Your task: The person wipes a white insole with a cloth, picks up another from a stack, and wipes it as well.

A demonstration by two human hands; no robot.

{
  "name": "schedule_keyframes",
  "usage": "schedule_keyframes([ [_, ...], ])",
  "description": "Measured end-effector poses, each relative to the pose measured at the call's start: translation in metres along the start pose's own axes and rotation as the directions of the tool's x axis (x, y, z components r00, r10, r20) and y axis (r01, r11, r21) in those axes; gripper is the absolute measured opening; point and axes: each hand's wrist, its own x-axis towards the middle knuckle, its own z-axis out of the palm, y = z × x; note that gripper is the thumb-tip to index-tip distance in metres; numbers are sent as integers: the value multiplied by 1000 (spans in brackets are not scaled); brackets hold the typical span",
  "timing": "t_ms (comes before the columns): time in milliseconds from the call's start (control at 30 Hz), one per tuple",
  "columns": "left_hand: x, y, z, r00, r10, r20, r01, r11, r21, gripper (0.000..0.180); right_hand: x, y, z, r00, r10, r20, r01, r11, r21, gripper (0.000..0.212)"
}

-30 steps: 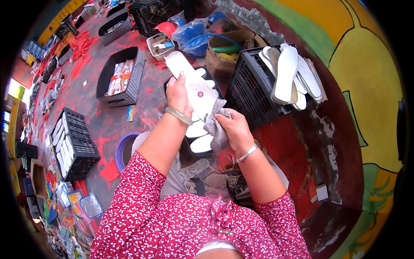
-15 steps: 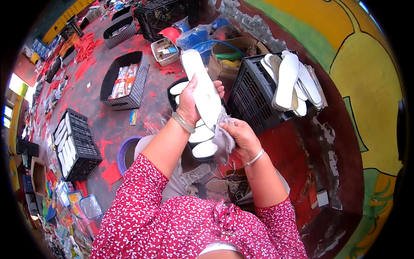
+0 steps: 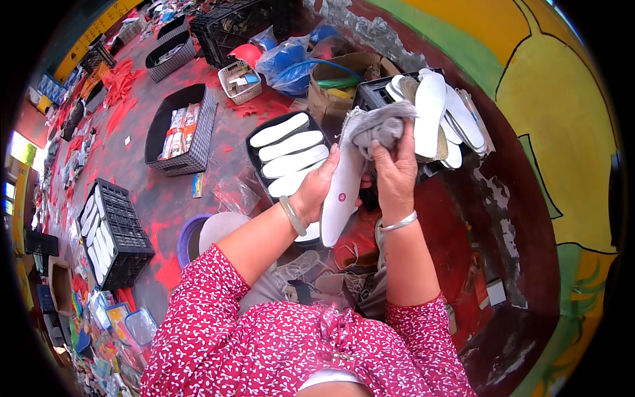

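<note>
My left hand (image 3: 316, 193) grips a white insole (image 3: 336, 213) around its middle, and a small round mark shows on its face. With my right hand (image 3: 397, 177) I hold a bunched grey cloth (image 3: 382, 131) against the insole's far end, which the cloth partly covers. Beyond my left hand, white insoles (image 3: 290, 151) lie in rows in a dark bin (image 3: 251, 153). A stack of insoles (image 3: 430, 109) rests on top of a black crate (image 3: 372, 91) to the right of my right hand.
At left stands a black crate (image 3: 135, 228) filled with insoles. Further off are a checked basket (image 3: 198, 142) with packets, a small white basket (image 3: 241, 92) and a cardboard box (image 3: 324, 102). A purple basin (image 3: 187, 241) sits by my left knee; a painted wall (image 3: 555, 132) borders the right.
The insole has turned, its far end now tilted right. My right hand has moved up with the cloth from the insole's near end to its far end.
</note>
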Motion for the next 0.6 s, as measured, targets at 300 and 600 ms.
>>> schedule_keyframes([
  [300,4,5,-20,992,128,-25,-128,991,-31,50,-17,4,13,943,-187,275,326,687,-650,38],
  [600,14,45,-46,933,325,-155,-359,874,-327,56,-56,3,35,893,78,443,163,861,-482,29],
])
